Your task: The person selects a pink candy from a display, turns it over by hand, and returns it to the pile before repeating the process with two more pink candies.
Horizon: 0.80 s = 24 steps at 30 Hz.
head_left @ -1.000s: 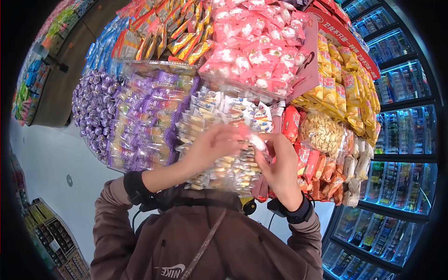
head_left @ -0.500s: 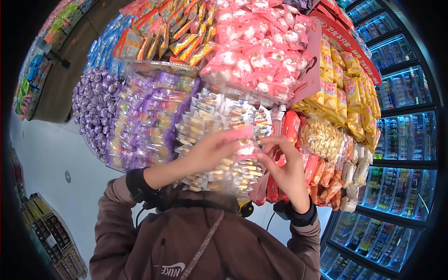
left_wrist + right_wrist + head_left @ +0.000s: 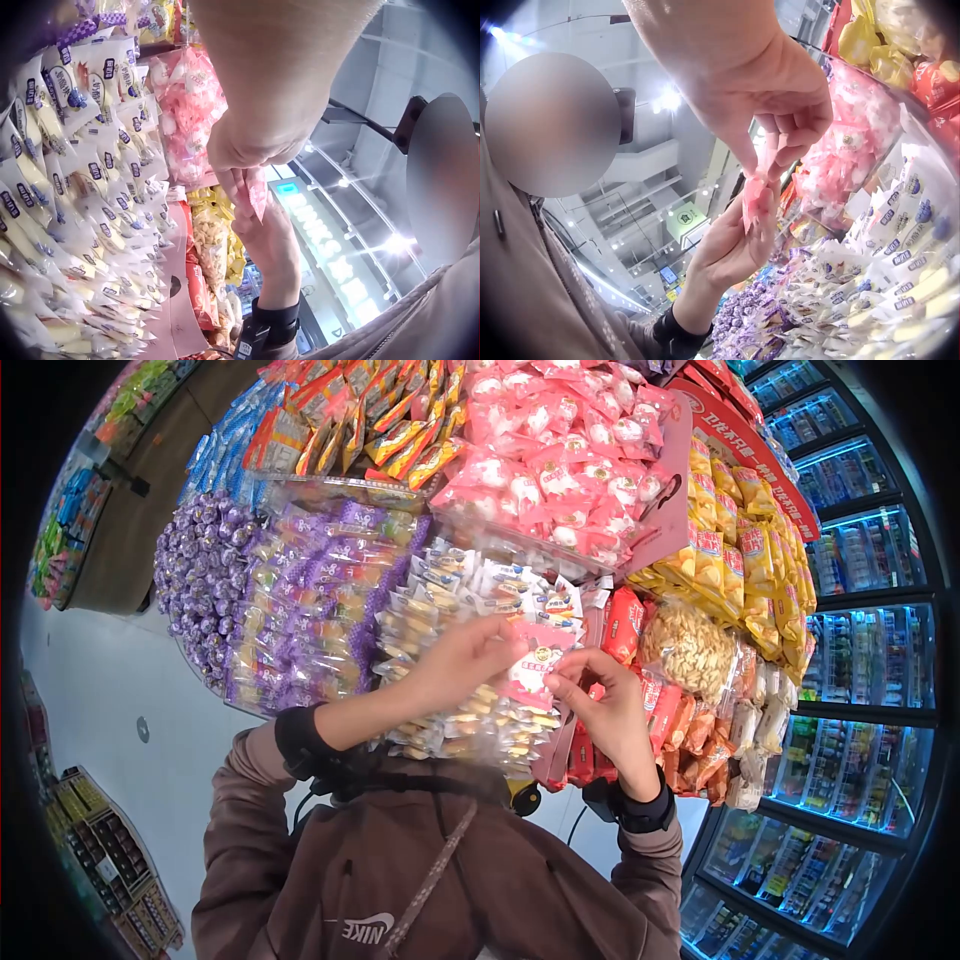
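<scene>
Between both hands is a small pink candy packet (image 3: 535, 665), its printed front facing up in the head view. The left hand (image 3: 462, 663) pinches its left edge between thumb and fingers. From the other side, the right hand (image 3: 607, 710) holds the right edge with thumb and forefinger. The right wrist view shows the packet (image 3: 754, 204) nearly edge-on, with the fingertips of both hands close together on it. Below the hands lie rows of white-wrapped snack sticks (image 3: 470, 730).
Similar pink packets (image 3: 560, 470) fill a bin behind the hands. Purple-wrapped sweets (image 3: 205, 575) and purple-edged jelly packs (image 3: 320, 610) lie to the left. Red packets (image 3: 625, 625), a clear bag of nuts (image 3: 690, 645) and yellow bags (image 3: 735, 550) are on the right. Lit coolers (image 3: 860, 760) stand beyond.
The packet has turned from a tilted, partly covered position so its printed front shows. The left hand has shifted slightly, its fingers now on the packet's left edge; the right hand stays at the right edge.
</scene>
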Each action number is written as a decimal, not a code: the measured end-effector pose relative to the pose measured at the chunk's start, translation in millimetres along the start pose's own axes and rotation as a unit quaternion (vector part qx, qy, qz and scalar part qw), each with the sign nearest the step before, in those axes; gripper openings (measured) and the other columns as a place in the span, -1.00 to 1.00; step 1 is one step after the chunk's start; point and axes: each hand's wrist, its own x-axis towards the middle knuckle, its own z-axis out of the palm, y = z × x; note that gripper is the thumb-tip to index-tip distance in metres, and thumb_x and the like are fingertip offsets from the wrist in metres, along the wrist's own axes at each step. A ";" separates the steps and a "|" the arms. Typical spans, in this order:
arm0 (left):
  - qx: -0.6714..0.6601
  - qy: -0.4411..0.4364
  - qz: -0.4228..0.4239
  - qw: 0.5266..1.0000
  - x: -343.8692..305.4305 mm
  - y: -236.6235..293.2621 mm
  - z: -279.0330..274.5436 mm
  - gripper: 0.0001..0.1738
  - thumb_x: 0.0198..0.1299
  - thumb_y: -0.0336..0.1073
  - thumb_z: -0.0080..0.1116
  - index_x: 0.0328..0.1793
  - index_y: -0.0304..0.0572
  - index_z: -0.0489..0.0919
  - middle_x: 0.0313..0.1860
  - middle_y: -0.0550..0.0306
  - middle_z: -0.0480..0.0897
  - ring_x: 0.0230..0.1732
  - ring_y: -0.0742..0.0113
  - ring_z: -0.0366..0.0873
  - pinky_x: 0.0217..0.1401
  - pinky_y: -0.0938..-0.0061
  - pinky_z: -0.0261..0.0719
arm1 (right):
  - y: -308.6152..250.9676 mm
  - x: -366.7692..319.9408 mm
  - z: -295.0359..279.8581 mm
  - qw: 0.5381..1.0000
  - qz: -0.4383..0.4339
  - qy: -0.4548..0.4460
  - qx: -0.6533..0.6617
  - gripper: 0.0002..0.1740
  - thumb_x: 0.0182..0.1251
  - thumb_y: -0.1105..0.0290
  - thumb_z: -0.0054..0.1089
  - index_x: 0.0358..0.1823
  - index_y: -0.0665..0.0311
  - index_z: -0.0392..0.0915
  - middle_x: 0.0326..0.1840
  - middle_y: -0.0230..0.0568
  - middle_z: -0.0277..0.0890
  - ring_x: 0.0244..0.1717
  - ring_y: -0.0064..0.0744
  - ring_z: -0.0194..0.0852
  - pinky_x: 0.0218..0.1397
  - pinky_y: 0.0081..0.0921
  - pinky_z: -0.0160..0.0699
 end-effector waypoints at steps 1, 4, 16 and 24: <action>0.058 0.000 0.009 0.998 -1.8 1.0 -0.9 -0.85 0.25 -0.29 0.02 -0.28 -0.22 0.43 -0.57 0.41 0.39 -0.54 0.72 0.25 -0.48 0.73 0.23 | 4.9 0.4 -0.1 1.000 0.000 -0.005 -0.018 -0.80 0.11 0.47 0.26 -0.25 0.36 0.50 -0.46 -0.41 0.45 -0.49 -0.75 0.28 -0.42 -0.75 0.31; 0.195 -0.010 0.054 0.979 -5.4 3.1 1.4 -0.85 0.22 -0.32 0.07 -0.30 -0.28 0.47 -0.57 0.33 0.46 -0.52 0.70 0.33 -0.46 0.70 0.30 | 1.1 -0.7 -5.0 1.000 -0.021 -0.011 -0.021 -0.72 0.08 0.43 0.29 -0.18 0.32 0.47 -0.40 -0.35 0.44 -0.49 -0.70 0.29 -0.47 -0.71 0.32; 0.505 -0.040 0.214 0.835 17.7 24.6 27.0 -0.73 0.19 -0.11 0.03 -0.18 -0.16 0.46 -0.59 0.08 0.56 -0.53 0.07 0.56 -0.51 0.27 0.43 | -9.8 0.4 -23.9 0.981 -0.074 0.000 -0.181 -0.71 0.06 0.46 0.26 -0.18 0.35 0.45 -0.35 -0.12 0.43 -0.44 -0.27 0.42 -0.34 -0.44 0.42; 0.574 0.062 0.478 0.662 128.4 65.8 -1.1 -0.77 -0.03 -0.27 0.20 -0.25 -0.13 0.48 -0.34 0.15 0.51 -0.20 0.21 0.46 -0.18 0.35 0.41 | -25.3 44.1 -87.6 0.910 -0.173 0.234 -0.295 -0.82 0.07 0.44 0.23 -0.32 0.33 0.46 -0.48 -0.08 0.43 -0.45 -0.16 0.46 -0.43 -0.38 0.39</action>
